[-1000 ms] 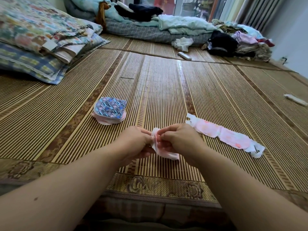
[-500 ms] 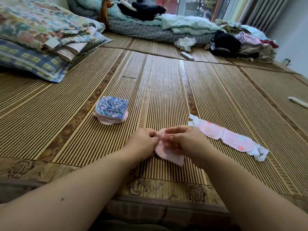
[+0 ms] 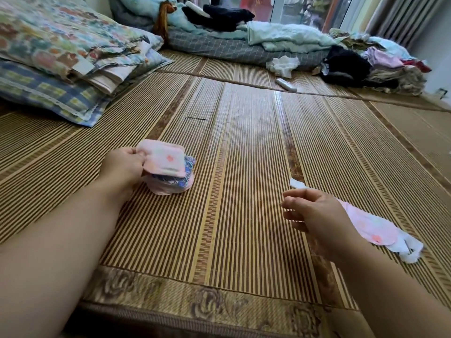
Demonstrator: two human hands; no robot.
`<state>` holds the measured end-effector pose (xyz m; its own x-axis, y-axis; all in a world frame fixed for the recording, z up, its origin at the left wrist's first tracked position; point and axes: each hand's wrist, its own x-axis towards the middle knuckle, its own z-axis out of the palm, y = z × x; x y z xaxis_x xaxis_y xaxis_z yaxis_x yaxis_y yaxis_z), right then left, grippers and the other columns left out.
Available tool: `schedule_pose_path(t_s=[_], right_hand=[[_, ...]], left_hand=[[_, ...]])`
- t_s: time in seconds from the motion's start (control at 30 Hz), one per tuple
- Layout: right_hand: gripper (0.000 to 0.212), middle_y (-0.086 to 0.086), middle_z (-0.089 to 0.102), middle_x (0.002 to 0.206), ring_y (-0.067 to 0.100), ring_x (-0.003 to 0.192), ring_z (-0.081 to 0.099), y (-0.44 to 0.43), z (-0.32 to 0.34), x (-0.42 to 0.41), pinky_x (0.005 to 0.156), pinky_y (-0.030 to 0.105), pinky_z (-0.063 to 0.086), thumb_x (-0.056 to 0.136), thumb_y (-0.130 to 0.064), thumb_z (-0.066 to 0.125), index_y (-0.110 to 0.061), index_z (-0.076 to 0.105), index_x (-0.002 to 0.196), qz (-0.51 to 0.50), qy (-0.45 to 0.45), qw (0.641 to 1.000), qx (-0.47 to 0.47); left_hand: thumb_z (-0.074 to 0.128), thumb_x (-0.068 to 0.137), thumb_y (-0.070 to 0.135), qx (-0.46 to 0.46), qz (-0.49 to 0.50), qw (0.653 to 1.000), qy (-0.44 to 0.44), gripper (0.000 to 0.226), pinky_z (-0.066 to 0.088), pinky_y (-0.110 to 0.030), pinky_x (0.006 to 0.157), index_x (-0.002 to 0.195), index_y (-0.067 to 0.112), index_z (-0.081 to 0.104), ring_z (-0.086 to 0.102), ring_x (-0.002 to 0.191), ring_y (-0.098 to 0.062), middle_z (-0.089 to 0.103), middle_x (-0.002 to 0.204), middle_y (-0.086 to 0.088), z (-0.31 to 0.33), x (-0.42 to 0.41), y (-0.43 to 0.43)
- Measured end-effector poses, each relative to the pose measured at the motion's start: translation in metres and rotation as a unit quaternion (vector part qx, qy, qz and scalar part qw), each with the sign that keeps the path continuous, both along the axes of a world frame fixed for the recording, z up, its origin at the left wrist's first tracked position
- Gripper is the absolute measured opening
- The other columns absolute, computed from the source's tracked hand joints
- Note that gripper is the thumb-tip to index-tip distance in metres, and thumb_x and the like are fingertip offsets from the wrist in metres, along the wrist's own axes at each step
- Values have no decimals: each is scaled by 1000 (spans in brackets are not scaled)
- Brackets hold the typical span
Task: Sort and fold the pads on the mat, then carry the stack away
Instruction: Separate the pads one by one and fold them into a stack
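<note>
Folded square pink pad point(image 3: 164, 160) pinched in left hand point(image 3: 121, 168) grip, over stack point(image 3: 173, 186); right hand point(image 3: 317, 215) grip loosely spread.

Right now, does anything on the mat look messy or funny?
The long pink pad lies unfolded by the right hand, its white ends crumpled. The left hand holds a folded pad tilted over the stack.

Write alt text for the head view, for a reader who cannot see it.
The left hand holds a folded pink pad over a small stack on the woven mat; the right hand hovers open near an unfolded pad.
</note>
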<state>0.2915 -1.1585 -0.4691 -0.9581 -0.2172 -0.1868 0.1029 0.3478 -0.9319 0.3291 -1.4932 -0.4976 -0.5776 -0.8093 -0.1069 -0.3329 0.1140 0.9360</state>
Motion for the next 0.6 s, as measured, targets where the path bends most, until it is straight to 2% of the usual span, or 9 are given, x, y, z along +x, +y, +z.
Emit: schedule_pose_path(t_s=[0.07, 0.2, 0.27, 0.37, 0.5, 0.6], right_hand=[[10, 1, 74, 86, 17, 78, 70, 3, 0, -4, 62, 28, 49, 88, -17, 61, -20, 70, 92, 0, 10, 1000, 10], [11, 1, 74, 86, 18, 79, 70, 4, -1, -13, 65, 30, 51, 88, -17, 61, -21, 71, 90, 4, 5, 1000, 7], [11, 1, 74, 87, 18, 80, 70, 3, -2, -16, 64, 30, 50, 88, -17, 61, -21, 70, 92, 7, 3, 1000, 10], [11, 0, 74, 88, 17, 80, 69, 1, -4, -16, 63, 29, 49, 89, -18, 60, -20, 70, 94, 16, 4, 1000, 23], [10, 3, 74, 88, 18, 78, 69, 2, -5, -11, 63, 30, 48, 88, -17, 61, -19, 71, 92, 24, -4, 1000, 19], [9, 2, 74, 87, 18, 78, 70, 6, -5, -8, 63, 29, 48, 88, -18, 62, -21, 70, 91, 25, 2, 999, 26]], left_hand=[[54, 92, 20, -52, -5, 998, -28, 26, 41, -28, 51, 111, 7, 66, 58, 68, -21, 67, 93, -12, -6, -1, -2], [54, 93, 23, -114, -19, 992, -43, 29, 33, -21, 47, 114, 7, 66, 50, 60, -6, 62, 88, -3, -7, -4, 0], [54, 94, 25, -136, -19, 990, -39, 30, 33, -22, 48, 114, 7, 65, 51, 64, -10, 62, 88, -3, -5, -5, 1], [53, 95, 27, -128, -19, 991, -17, 30, 36, -23, 48, 113, 7, 66, 53, 64, -6, 59, 75, 6, -3, -7, 2], [53, 95, 26, -117, -58, 991, -14, 30, 39, -23, 52, 114, 6, 65, 55, 69, -7, 67, 90, -3, -3, -9, 4], [54, 94, 26, -141, -69, 987, -40, 30, 35, -22, 51, 113, 7, 66, 54, 69, -10, 64, 90, -2, -6, -9, 6]])
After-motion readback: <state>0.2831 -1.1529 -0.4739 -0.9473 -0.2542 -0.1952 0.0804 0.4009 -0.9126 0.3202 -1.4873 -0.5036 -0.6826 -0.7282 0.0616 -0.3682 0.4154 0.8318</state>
